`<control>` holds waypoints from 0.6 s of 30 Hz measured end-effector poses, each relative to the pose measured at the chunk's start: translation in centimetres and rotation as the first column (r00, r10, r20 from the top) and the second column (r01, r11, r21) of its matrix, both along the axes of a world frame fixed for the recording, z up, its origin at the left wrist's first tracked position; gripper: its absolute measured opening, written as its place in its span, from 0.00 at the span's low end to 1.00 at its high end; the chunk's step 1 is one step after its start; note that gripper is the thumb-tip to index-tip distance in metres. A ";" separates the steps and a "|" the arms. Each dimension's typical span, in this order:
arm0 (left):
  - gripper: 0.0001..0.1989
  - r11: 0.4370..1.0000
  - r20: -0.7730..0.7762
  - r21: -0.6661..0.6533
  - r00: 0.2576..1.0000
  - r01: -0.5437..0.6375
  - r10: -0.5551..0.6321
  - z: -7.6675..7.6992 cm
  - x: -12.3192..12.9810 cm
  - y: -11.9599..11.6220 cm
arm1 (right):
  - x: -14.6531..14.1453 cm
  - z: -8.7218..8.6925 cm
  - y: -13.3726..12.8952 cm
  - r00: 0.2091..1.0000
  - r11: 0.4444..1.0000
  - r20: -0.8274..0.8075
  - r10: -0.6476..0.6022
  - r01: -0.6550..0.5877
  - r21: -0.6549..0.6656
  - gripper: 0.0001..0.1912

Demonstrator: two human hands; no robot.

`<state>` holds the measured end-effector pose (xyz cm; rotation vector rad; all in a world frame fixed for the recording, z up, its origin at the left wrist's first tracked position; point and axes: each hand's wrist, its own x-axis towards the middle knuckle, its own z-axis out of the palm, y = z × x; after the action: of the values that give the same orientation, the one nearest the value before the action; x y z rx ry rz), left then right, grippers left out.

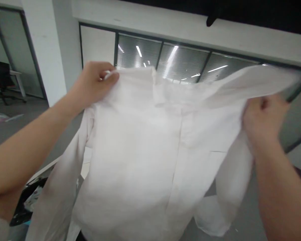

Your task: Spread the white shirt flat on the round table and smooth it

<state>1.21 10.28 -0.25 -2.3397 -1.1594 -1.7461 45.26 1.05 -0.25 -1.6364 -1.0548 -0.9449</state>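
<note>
Up in the air before you, your left hand (96,85) pinches the collar (136,83) and your right hand (264,120), well apart, clamps the shoulder of a white shirt (135,160), which hangs collar-up, its hem cut off below the view.

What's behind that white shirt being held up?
Above the collar of the white shirt, a window with slatted blinds shows. Whatever is directly behind the cloth is covered and can't be seen.

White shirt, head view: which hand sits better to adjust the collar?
Left, probably: the left hand pinches the top edge right beside the collar of the white shirt, while the right hand grips lower, out by the other shoulder.
</note>
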 end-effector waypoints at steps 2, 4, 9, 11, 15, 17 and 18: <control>0.13 0.999 -0.137 -0.053 0.991 0.000 -0.007 -3.7 0.8 5.7 | -0.2 -3.3 5.1 0.995 0.975 0.001 0.098 -0.096 -0.202 0.19; 0.14 0.983 -0.255 -0.179 0.967 -0.046 -0.001 -8.6 1.9 11.0 | -0.1 -7.8 10.3 0.989 0.873 -0.051 0.142 -0.149 -0.464 0.18; 0.11 0.822 -0.457 -0.503 0.889 -0.267 0.010 -21.6 4.9 18.7 | -1.0 -20.1 19.6 0.983 0.467 -0.156 -0.093 -0.095 -0.879 0.21; 0.09 0.767 -0.493 -0.561 0.870 -0.311 -0.008 -25.7 5.7 19.7 | -1.8 -24.1 21.1 0.983 0.412 -0.152 -0.105 -0.096 -0.906 0.19; 0.09 0.721 -0.548 -0.593 0.836 -0.359 -0.034 -30.7 6.6 20.5 | -3.0 -29.2 22.6 0.994 0.416 -0.092 -0.063 -0.058 -0.908 0.19; 0.12 0.750 -0.565 -0.565 0.824 -0.344 -0.047 -31.6 7.1 21.2 | -3.2 -30.6 23.6 0.999 0.458 -0.024 0.033 -0.036 -0.888 0.21; 0.15 0.775 -0.570 -0.544 0.819 -0.323 -0.059 -31.8 7.5 21.6 | -3.2 -31.0 24.3 0.995 0.475 0.000 0.102 -0.049 -0.879 0.22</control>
<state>8.67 31.88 -32.07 -2.6855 -1.8996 -0.5355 42.06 25.31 -31.29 -2.3611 -1.8309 -0.3256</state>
